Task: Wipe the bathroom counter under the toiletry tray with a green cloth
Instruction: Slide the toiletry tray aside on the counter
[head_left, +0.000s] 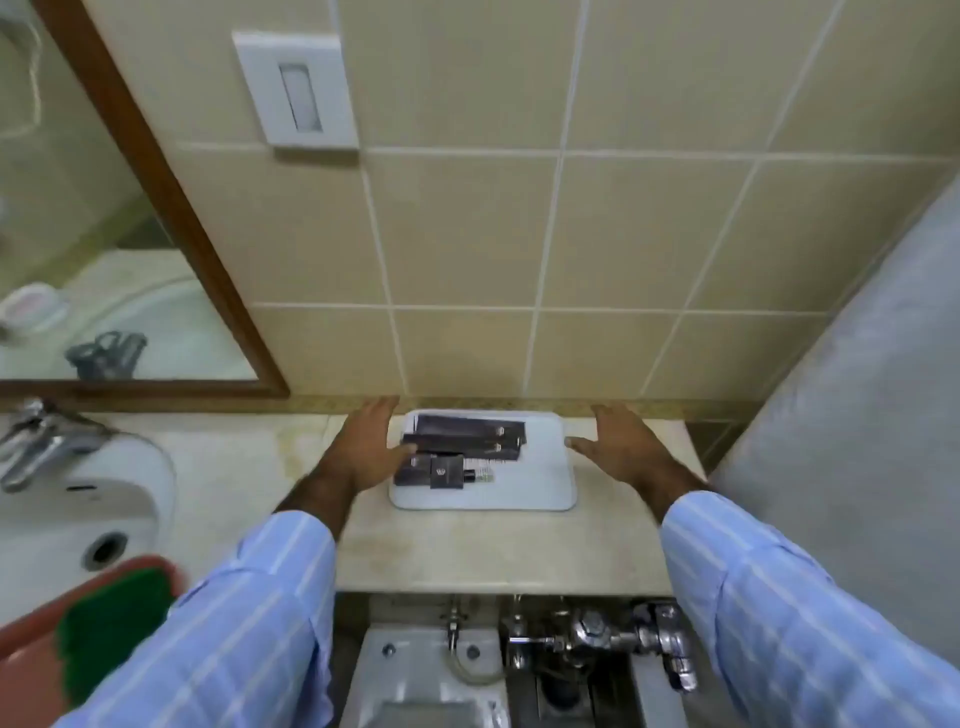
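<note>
A white toiletry tray (540, 483) with several dark boxes (467, 441) lies on the beige marble counter (467, 551) against the tiled wall. My left hand (366, 447) hovers at the tray's left edge, fingers spread, its thumb over the tray's left side. My right hand (618, 447) is open just right of the tray, thumb pointing toward its right edge. Neither hand holds anything. The green cloth (111, 629) lies in a red tub (31, 660) at the lower left, partly hidden by my left sleeve.
A white sink (78, 514) with a chrome tap (36, 441) sits to the left, below a wood-framed mirror (171, 218). Chrome flush plumbing (602, 639) and a toilet (421, 675) stand below the counter's front edge. A grey surface (857, 389) bounds the right side.
</note>
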